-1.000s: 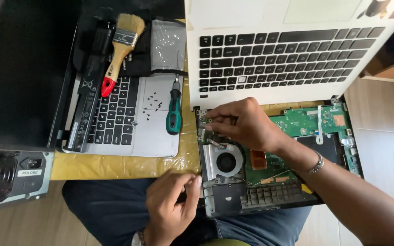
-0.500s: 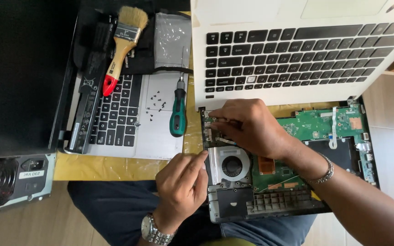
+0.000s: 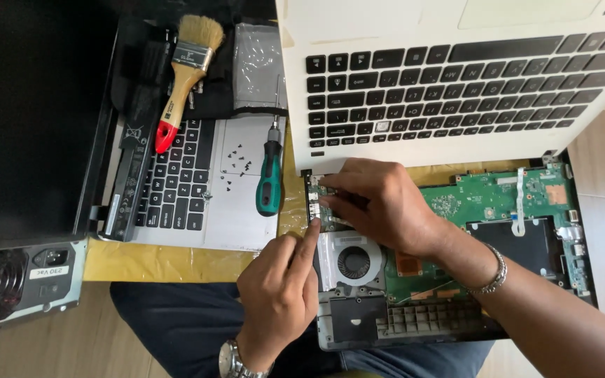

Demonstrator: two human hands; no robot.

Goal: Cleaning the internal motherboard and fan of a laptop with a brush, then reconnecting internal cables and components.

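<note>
An opened laptop base (image 3: 526,301) lies in front of me with its green circuit board (image 3: 498,199) and round cooling fan (image 3: 353,262) exposed. My right hand (image 3: 379,199) rests on the board's left corner, fingertips pressing on a small part by the side ports. My left hand (image 3: 278,290) reaches up from below, its index finger touching the base's left edge next to the fan. Neither hand holds a tool. The white keyboard cover (image 3: 456,84) is tilted up behind the base.
A green-handled screwdriver (image 3: 269,178) lies left of the base. A second grey laptop (image 3: 197,189) carries several loose screws (image 3: 238,168), a paintbrush (image 3: 183,77) and a black battery (image 3: 131,161). A power supply unit (image 3: 19,283) sits at the lower left.
My left hand rose from my lap to the left edge of the base. My right hand stayed on the board's corner. The view shifted slightly.
</note>
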